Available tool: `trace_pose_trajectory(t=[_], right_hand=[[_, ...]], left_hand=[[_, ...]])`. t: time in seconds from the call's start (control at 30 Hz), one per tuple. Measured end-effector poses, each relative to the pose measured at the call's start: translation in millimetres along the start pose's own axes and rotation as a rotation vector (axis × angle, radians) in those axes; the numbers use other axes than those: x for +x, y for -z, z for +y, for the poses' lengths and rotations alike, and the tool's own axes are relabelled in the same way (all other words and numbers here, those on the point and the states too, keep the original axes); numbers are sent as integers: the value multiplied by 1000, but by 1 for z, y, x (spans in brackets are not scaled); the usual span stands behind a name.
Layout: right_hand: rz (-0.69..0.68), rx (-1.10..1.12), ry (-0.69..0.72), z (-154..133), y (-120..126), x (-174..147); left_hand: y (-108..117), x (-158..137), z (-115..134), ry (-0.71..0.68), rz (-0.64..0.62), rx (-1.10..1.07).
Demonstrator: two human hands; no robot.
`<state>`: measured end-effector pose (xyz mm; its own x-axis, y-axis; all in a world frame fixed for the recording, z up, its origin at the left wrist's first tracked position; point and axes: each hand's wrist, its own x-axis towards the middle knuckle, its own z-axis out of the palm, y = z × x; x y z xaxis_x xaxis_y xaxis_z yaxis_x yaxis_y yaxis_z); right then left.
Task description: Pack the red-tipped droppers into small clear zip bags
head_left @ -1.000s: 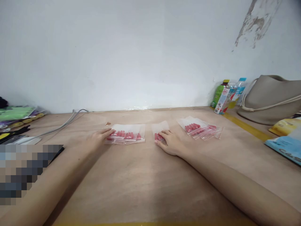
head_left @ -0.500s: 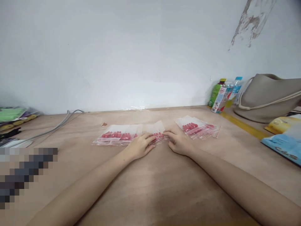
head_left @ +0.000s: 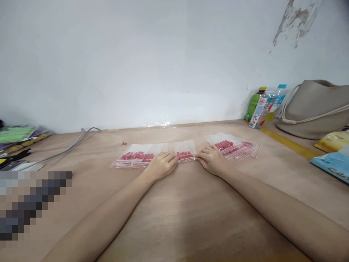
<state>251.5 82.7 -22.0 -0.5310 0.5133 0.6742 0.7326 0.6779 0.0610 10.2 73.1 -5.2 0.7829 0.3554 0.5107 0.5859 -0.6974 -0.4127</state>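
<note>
A small clear zip bag [head_left: 185, 155] with several red pieces inside lies flat on the table between my hands. My left hand [head_left: 162, 165] has its fingers closed at the bag's left bottom corner. At the opposite corner, my right hand [head_left: 212, 160] pinches the edge. To the left, a row of overlapping zip bags [head_left: 131, 157] with similar red pieces lies partly behind my left hand. Another fanned group of zip bags [head_left: 237, 146] rests just beyond my right hand. The red pieces are too small to name.
Drink bottles [head_left: 258, 109] and a grey-beige bag [head_left: 313, 109] stand at the back right, near a blue packet [head_left: 332, 163] and a yellow strip [head_left: 286, 143]. A grey cable [head_left: 71, 147] and wrapped packages [head_left: 21, 136] lie at the left. A white wall [head_left: 136, 65] rises behind.
The middle zip bag now lies apart from the left row, with a gap between them. My fingers have drawn together at its corners. The view has shifted slightly.
</note>
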Motion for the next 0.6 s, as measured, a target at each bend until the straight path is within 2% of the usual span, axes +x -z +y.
trace_pose_trajectory(t=[0.23, 0.37, 0.6], right_hand=[[21, 3, -46, 6, -4, -2], [-4, 3, 1, 4, -1, -1], [51, -122, 95, 7, -1, 0]], left_hand=[[-7, -4, -3, -30, 37, 42], [-8, -4, -2, -44, 37, 58], [-9, -1, -2, -42, 23, 91]])
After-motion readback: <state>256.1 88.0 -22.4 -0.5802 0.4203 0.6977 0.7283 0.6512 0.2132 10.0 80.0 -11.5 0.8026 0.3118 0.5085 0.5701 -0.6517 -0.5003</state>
